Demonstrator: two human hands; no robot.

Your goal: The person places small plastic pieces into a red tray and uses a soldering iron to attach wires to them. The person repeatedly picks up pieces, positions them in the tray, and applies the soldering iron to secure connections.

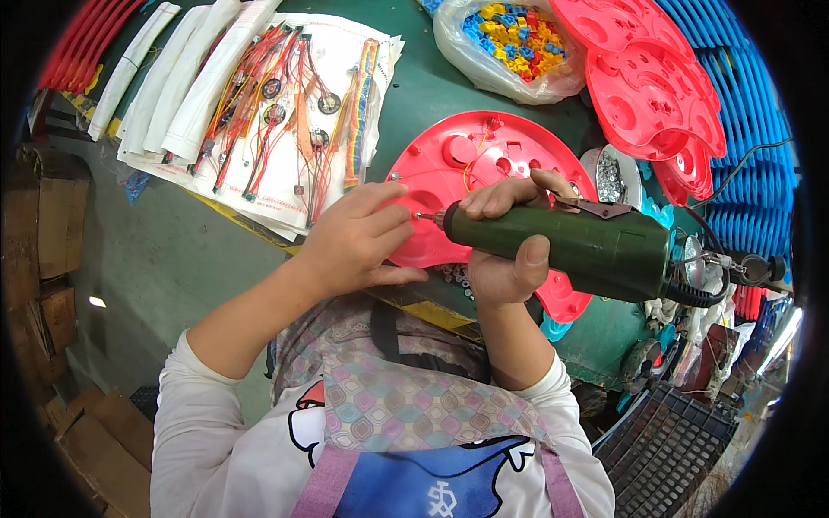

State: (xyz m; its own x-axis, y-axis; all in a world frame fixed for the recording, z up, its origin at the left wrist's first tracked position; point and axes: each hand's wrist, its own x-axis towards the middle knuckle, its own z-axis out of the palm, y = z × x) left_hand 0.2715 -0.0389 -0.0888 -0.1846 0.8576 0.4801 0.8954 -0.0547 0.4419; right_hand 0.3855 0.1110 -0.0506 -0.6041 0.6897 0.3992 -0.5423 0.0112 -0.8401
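Pink plastic shell (439, 183) on the green surface (414, 91), a green power screwdriver (570, 249) over it.
The right hand (501, 276) is clamped around the screwdriver, tip toward nine o'clock; the left hand (356, 237) lies beside the tip, pinching or not I cannot tell. From the shell, wired speakers (275, 114) lie toward ten o'clock, a bag (557, 85) of coloured pieces toward twelve.

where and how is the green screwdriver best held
Probably by its thick, rounded barrel, from the near side: it lies crosswise, bit pointing left and cord leaving the right end, and the right hand grips it there.
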